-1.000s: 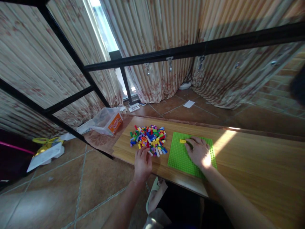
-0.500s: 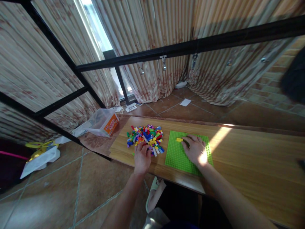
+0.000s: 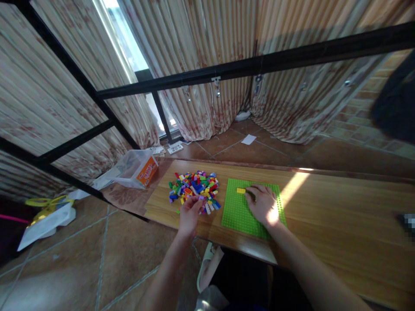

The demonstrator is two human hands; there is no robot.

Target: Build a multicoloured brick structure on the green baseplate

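A pile of small coloured bricks lies on the wooden table, left of a green studded baseplate. A yellow brick sits on the plate's far left part. My left hand is at the near edge of the pile with its fingers curled, pinching a small light brick. My right hand lies on the baseplate with fingers stretched toward the yellow brick, and a dark green piece shows under its fingertips.
A clear plastic tub with an orange label lies on its side left of the table. Black metal bars cross above, with curtains behind. The tiled floor holds papers and a white bag. My legs are below the table edge.
The view has drifted, so everything sits a little more to the left. My left hand has lifted slightly off the pile edge with a small brick pinched. My right hand stays on the baseplate.
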